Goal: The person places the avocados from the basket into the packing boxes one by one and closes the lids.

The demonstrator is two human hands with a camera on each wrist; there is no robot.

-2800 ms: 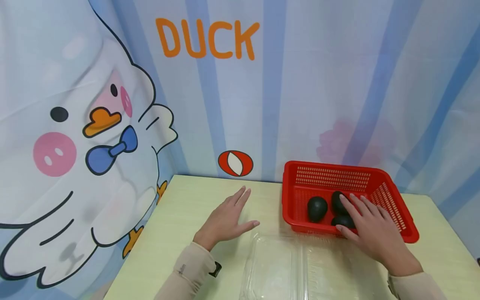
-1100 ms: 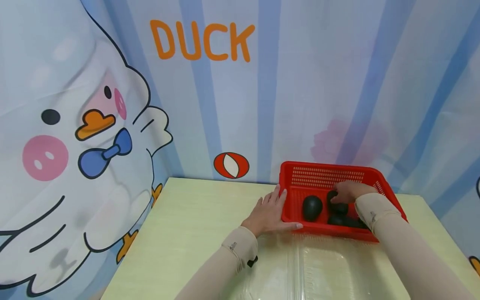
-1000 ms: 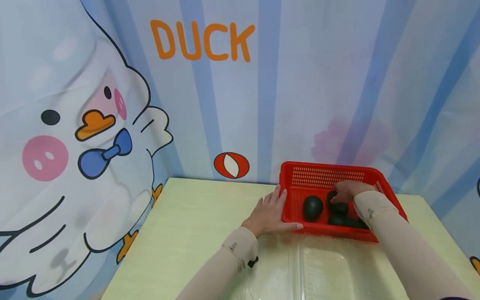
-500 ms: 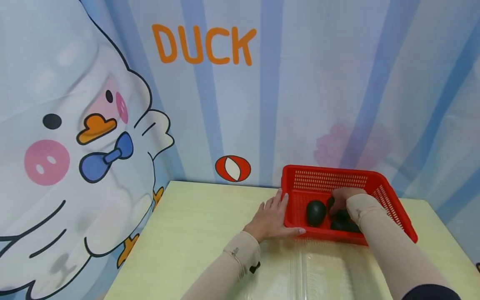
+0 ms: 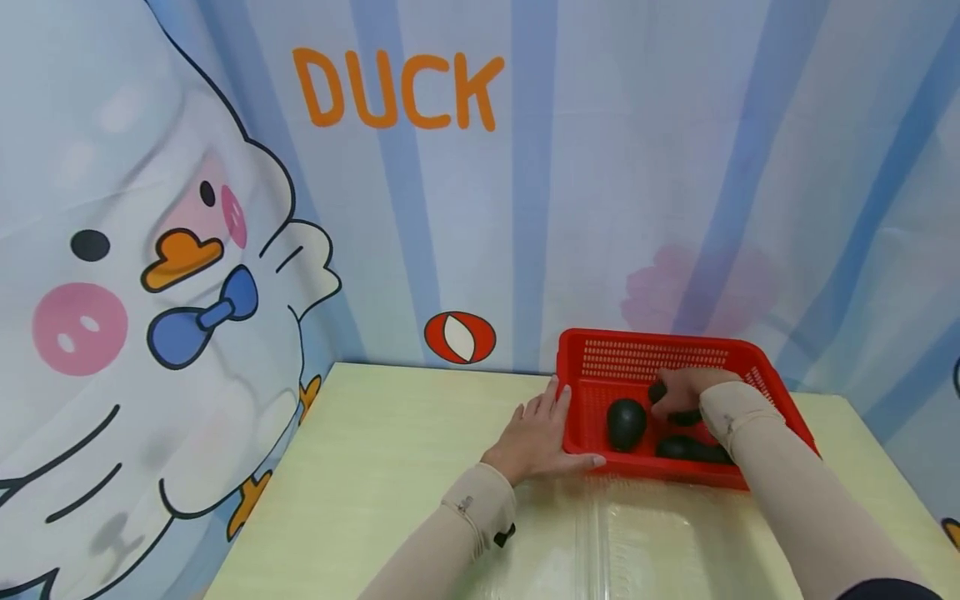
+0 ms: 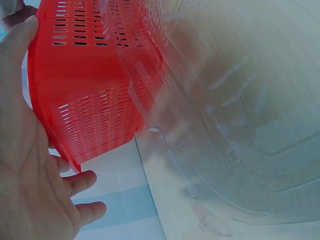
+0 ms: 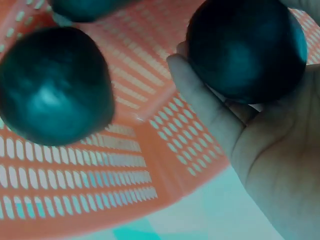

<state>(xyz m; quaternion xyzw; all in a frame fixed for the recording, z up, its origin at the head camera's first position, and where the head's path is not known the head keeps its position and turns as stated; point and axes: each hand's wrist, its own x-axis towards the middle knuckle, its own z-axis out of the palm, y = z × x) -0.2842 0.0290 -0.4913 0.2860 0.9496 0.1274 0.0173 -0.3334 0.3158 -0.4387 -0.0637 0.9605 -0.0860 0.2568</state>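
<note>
In the head view my right hand [image 5: 686,390] reaches into a red plastic basket [image 5: 656,343] and grips a dark, smooth avocado. The right wrist view shows this avocado [image 7: 245,50] against the palm, with fingers curled round it. Another avocado [image 5: 626,424] sits on the basket floor to the left. Along the front wall lies a dark, longish shape [image 5: 692,449], perhaps more than one avocado, partly covered by the sleeve. My left hand [image 5: 531,437] rests at the basket's front left corner, fingers fairly straight along the left rim and thumb over the front rim.
A clear plastic clamshell container [image 5: 652,542] lies spread on the pale table [image 5: 405,425], directly in front of the basket. Both forearms reach across it. A printed duck curtain [image 5: 450,208] hangs behind the table.
My left hand has moved right onto the basket's corner. My right hand has gone from hovering over the avocados to gripping one, which now sits apart from the dark shape in front.
</note>
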